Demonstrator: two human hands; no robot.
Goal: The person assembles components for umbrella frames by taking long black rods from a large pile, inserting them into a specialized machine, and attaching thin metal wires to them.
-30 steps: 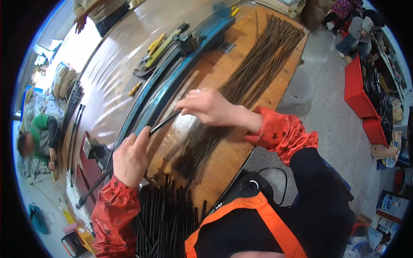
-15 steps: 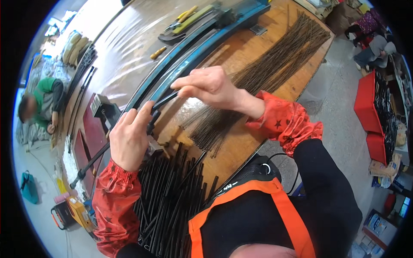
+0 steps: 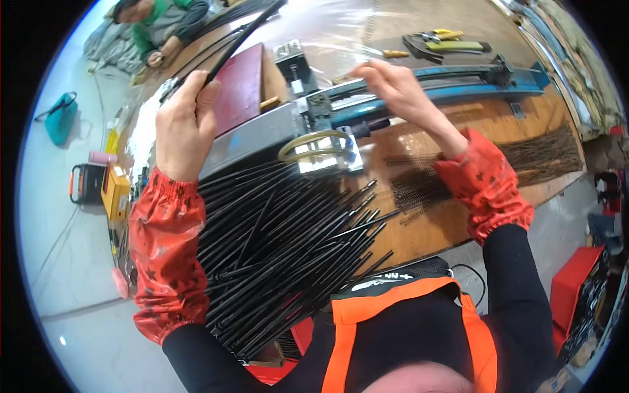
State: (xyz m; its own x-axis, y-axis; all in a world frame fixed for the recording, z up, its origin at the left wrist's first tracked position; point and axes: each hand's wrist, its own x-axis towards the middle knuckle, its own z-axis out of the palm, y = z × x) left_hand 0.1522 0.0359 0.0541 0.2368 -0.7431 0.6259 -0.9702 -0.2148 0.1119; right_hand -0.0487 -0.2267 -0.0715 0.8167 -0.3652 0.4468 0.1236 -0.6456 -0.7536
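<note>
My left hand (image 3: 187, 128) is closed round a long thin black rod (image 3: 246, 40), which slants up and away to the right. My right hand (image 3: 401, 93) is over a long blue metal rail (image 3: 452, 95), its fingers bent together. Whether anything thin is in those fingertips, I cannot make out. Between the hands is a metal clamping fixture (image 3: 357, 157) with a yellowish hose (image 3: 314, 137) looped over it. Below it, in front of me, lies a large heap of black rods (image 3: 288, 223), many with shiny tips.
A bundle of thin brown spiral wires (image 3: 544, 154) lies on the wooden tabletop (image 3: 419, 239) at the right. Cutters and pliers (image 3: 452, 46) lie behind the rail. A dark red board (image 3: 239, 92) is beyond my left hand. A co-worker in green (image 3: 154, 29) sits far left; a red bin (image 3: 576, 288) stands right.
My view has turned, moving the bench contents rightward and level. The hands have drawn apart: the right has come off the rod's end, and the left has swung the rod upward.
</note>
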